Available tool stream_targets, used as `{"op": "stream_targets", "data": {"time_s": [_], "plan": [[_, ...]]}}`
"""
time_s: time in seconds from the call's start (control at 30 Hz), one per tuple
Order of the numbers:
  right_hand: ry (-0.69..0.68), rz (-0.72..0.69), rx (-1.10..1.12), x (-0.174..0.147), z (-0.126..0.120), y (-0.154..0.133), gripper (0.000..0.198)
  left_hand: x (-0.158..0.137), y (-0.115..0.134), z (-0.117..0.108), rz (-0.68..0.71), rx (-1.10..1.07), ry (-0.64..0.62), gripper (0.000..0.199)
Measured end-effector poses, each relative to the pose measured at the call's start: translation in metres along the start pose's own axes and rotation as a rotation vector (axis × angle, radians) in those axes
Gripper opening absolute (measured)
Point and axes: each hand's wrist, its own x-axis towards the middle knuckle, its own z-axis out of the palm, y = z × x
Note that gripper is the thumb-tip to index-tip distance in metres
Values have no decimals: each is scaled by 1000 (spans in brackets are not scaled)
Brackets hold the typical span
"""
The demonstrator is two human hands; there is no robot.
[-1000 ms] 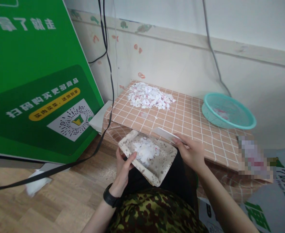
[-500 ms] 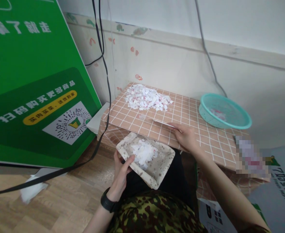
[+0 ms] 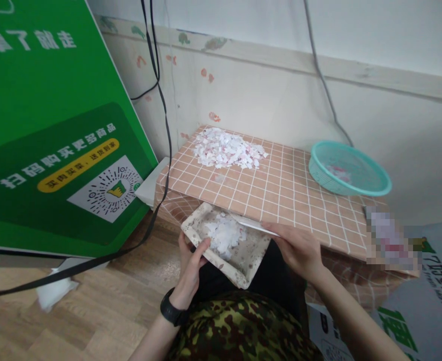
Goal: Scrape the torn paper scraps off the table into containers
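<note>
My left hand (image 3: pixel 191 263) grips the left side of a shallow cream tray (image 3: pixel 253 253) with a speckled floral pattern, its thumb over the rim. Inside the tray lies a heap of white paper scraps (image 3: pixel 224 234). My right hand (image 3: pixel 299 248) pinches a thin, flat white card (image 3: pixel 257 228), seen nearly edge-on; its far end reaches over the tray near the scraps. The tray is held above my lap, against the front edge of the table. On the tabletop beyond spreads a larger pile of paper scraps (image 3: pixel 228 149), some tinged pink.
A turquoise plastic basket (image 3: pixel 371 189) with a few scraps in it stands on the right of the checked tablecloth (image 3: pixel 281 188). A pixelated item (image 3: pixel 390 243) lies at the right corner. Black cables (image 3: pixel 164 150) hang at left, before a green sign (image 3: pixel 55 100).
My right hand has drawn the card back from over the tabletop, toward me and down, to the tray. My left hand and the tray have hardly moved.
</note>
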Motion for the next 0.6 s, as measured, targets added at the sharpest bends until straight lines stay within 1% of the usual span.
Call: {"op": "stream_targets", "data": {"time_s": [0.07, 0.13, 0.17, 0.2, 0.27, 0.33, 0.43, 0.5, 0.6], "plan": [[94, 110, -90, 7, -5, 18, 25, 0, 1, 1, -6, 5, 10, 89], [252, 283, -171, 17, -9, 45, 20, 0, 3, 2, -13, 11, 31, 90], [318, 360, -194, 21, -11, 58, 21, 0, 4, 2, -17, 15, 44, 90], [335, 419, -210, 25, -12, 71, 24, 0, 4, 2, -24, 19, 51, 90], [358, 495, -225, 28, -14, 90, 30, 0, 5, 2, -37, 30, 48, 90], [355, 510, -206, 27, -13, 100, 32, 1, 5, 2, -39, 41, 46, 89], [339, 485, -171, 31, -10, 103, 31, 2, 3, 2, -39, 53, 66, 88], [319, 473, -182, 41, -7, 103, 30, 3, 2, 2, -56, 53, 80, 89], [241, 435, -208, 71, -3, 108, 30, 3, 2, 2, -84, 58, 85, 90]]}}
